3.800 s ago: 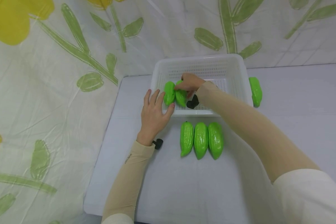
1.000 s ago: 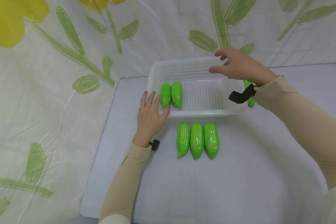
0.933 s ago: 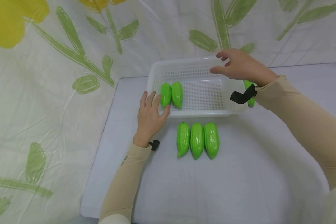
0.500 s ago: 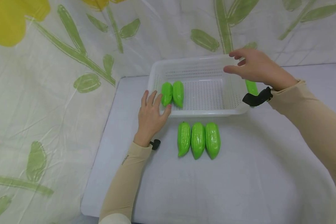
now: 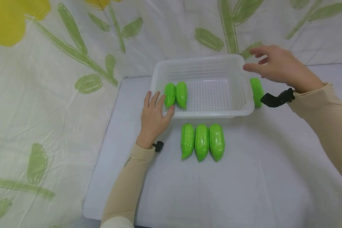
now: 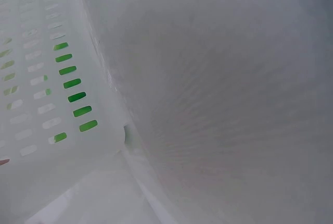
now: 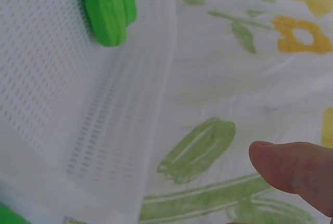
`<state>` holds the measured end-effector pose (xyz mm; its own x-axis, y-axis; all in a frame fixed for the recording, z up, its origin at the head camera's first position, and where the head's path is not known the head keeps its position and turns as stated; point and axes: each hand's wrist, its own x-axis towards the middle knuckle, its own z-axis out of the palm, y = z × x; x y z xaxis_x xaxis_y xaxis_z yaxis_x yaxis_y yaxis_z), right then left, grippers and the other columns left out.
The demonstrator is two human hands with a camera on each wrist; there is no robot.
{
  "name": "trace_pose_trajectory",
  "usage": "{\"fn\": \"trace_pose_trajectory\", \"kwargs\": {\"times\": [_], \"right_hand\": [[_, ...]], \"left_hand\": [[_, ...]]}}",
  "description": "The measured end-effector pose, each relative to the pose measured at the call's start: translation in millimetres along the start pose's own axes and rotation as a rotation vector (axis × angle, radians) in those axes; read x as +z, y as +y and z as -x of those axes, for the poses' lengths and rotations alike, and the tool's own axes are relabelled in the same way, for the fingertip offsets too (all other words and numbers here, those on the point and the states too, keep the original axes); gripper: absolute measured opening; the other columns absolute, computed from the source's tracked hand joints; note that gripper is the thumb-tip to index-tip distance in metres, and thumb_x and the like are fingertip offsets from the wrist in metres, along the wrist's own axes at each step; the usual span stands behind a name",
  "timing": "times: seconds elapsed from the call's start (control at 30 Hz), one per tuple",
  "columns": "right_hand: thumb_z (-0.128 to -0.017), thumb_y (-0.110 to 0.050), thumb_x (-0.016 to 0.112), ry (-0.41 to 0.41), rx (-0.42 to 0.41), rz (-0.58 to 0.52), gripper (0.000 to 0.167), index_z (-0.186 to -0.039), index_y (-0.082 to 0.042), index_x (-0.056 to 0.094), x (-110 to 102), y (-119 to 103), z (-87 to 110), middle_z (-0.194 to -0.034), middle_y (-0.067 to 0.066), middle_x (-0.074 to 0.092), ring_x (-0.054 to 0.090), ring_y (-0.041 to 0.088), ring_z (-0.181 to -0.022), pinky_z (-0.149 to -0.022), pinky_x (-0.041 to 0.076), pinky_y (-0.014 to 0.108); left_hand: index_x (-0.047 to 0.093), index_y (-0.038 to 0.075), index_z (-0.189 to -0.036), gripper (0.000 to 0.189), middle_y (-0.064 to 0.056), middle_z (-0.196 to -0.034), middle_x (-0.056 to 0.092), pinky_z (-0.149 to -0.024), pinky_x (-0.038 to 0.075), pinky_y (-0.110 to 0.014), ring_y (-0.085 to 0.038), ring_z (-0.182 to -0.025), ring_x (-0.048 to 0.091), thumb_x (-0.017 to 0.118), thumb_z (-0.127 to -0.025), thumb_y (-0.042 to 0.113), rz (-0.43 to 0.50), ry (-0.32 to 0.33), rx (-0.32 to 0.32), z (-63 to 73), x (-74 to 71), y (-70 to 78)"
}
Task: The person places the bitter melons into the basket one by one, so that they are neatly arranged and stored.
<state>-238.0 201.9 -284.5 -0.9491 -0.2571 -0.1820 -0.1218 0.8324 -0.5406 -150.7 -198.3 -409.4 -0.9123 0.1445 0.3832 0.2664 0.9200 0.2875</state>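
Note:
Two bright green, glossy, ridged vegetables resembling bitter melons [image 5: 181, 95] lie side by side in the left end of a white perforated basket [image 5: 211, 114]. My left hand [image 5: 154, 122] rests with spread fingers at the basket's left front corner. My right hand [image 5: 282, 68] hovers above the basket's right end, fingers loosely bent and holding nothing; its thumb [image 7: 291, 169] shows in the right wrist view. Below it, one more bitter melon [image 5: 256, 91] lies against the outside of the basket's right wall. In the left wrist view, green shows through slots in the basket wall [image 6: 104, 146].
Three more bitter melons [image 5: 202, 142] lie in a row on the white-covered table [image 5: 231, 193], just in front of the basket. Behind stands a flower-patterned curtain [image 5: 174, 34], close to the basket's back rim.
Earlier my right hand was on the second bitter melon inside the basket. It has let go, risen and moved right, past the basket's right end. My left hand has stayed put.

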Motion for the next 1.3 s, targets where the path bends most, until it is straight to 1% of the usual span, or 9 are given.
{"fn": "trace_pose_trajectory", "kwargs": {"times": [0.1, 0.2, 0.37, 0.5, 0.63, 0.8, 0.93, 1.13, 1.3], "right_hand": [[-0.101, -0.056, 0.057, 0.000, 0.018, 0.003, 0.086, -0.165, -0.008, 0.026, -1, 7, 1.9, -0.164, 0.030, 0.032, 0.062, 0.054, -0.119, -0.090, 0.051, 0.067], [-0.101, -0.056, 0.056, -0.005, 0.036, 0.006, 0.087, -0.165, -0.006, 0.025, 0, 13, 3.4, -0.164, 0.030, 0.032, 0.064, 0.054, -0.114, -0.089, 0.051, 0.068], [-0.101, -0.057, 0.055, -0.014, 0.054, 0.002, 0.089, -0.165, -0.004, 0.024, 2, 22, 3.5, -0.163, 0.031, 0.032, 0.065, 0.053, -0.112, -0.097, 0.046, 0.073], [-0.101, -0.058, 0.055, -0.022, 0.072, -0.014, 0.089, -0.165, -0.004, 0.024, 3, 31, 2.3, -0.163, 0.032, 0.032, 0.066, 0.053, -0.110, -0.098, 0.044, 0.074], [-0.101, -0.061, 0.053, -0.045, 0.109, -0.037, 0.091, -0.166, -0.007, 0.022, 4, 42, -0.3, -0.166, 0.031, 0.028, 0.065, 0.054, -0.114, -0.099, 0.042, 0.076], [-0.101, -0.063, 0.050, -0.080, 0.130, -0.022, 0.092, -0.166, -0.006, 0.018, 6, 55, -6.6, -0.165, 0.034, 0.025, 0.065, 0.055, -0.113, -0.100, 0.037, 0.080], [-0.102, -0.062, 0.049, -0.097, 0.131, -0.011, 0.091, -0.166, -0.005, 0.019, 12, 66, -11.6, -0.162, 0.037, 0.028, 0.068, 0.054, -0.107, -0.098, 0.041, 0.078], [-0.101, -0.061, 0.052, -0.098, 0.121, 0.055, 0.093, -0.164, 0.000, 0.021, 24, 77, -18.8, -0.155, 0.041, 0.033, 0.067, 0.053, -0.103, -0.090, 0.047, 0.076], [-0.101, -0.060, 0.053, -0.134, 0.125, 0.072, 0.095, -0.164, 0.002, 0.016, 33, 81, -24.5, -0.155, 0.043, 0.032, 0.069, 0.052, -0.100, -0.092, 0.047, 0.077]], "left_hand": [[0.060, 0.002, -0.142, 0.061, -0.020, -0.154, 0.051, -0.108, 0.048, -0.065, -0.044, -0.154, 0.029, 0.051, -0.101, 0.047, -0.001, 0.004, 0.002, 0.0, -0.4, 0.3], [0.061, 0.001, -0.141, 0.061, -0.021, -0.154, 0.052, -0.109, 0.047, -0.064, -0.044, -0.154, 0.030, 0.051, -0.101, 0.047, 0.001, 0.010, 0.008, 0.0, -0.7, 0.7], [0.061, 0.001, -0.141, 0.061, -0.021, -0.154, 0.052, -0.111, 0.045, -0.064, -0.044, -0.154, 0.029, 0.051, -0.101, 0.046, 0.005, 0.007, 0.006, 0.0, -0.6, 0.8], [0.060, 0.001, -0.141, 0.061, -0.021, -0.154, 0.052, -0.113, 0.044, -0.063, -0.044, -0.155, 0.028, 0.052, -0.101, 0.046, 0.006, 0.002, -0.001, -0.2, -0.1, 0.4], [0.060, 0.001, -0.141, 0.061, -0.021, -0.154, 0.052, -0.113, 0.044, -0.063, -0.044, -0.155, 0.028, 0.052, -0.101, 0.046, 0.006, 0.002, -0.001, -0.2, 0.4, 0.0], [0.060, 0.001, -0.141, 0.061, -0.021, -0.154, 0.052, -0.113, 0.044, -0.063, -0.044, -0.154, 0.028, 0.052, -0.101, 0.046, 0.005, -0.001, -0.006, 0.1, 0.6, -0.2], [0.060, 0.001, -0.141, 0.061, -0.021, -0.153, 0.053, -0.114, 0.043, -0.063, -0.044, -0.154, 0.029, 0.052, -0.100, 0.046, 0.004, 0.000, -0.003, 0.2, 1.0, -0.6], [0.061, 0.001, -0.141, 0.061, -0.021, -0.152, 0.053, -0.114, 0.043, -0.063, -0.044, -0.154, 0.029, 0.052, -0.100, 0.046, 0.003, 0.010, 0.006, 0.3, 1.1, -0.7], [0.061, 0.000, -0.141, 0.061, -0.021, -0.152, 0.053, -0.115, 0.042, -0.062, -0.045, -0.154, 0.030, 0.052, -0.101, 0.045, 0.000, 0.013, 0.008, 0.1, 0.9, -0.7]]}}
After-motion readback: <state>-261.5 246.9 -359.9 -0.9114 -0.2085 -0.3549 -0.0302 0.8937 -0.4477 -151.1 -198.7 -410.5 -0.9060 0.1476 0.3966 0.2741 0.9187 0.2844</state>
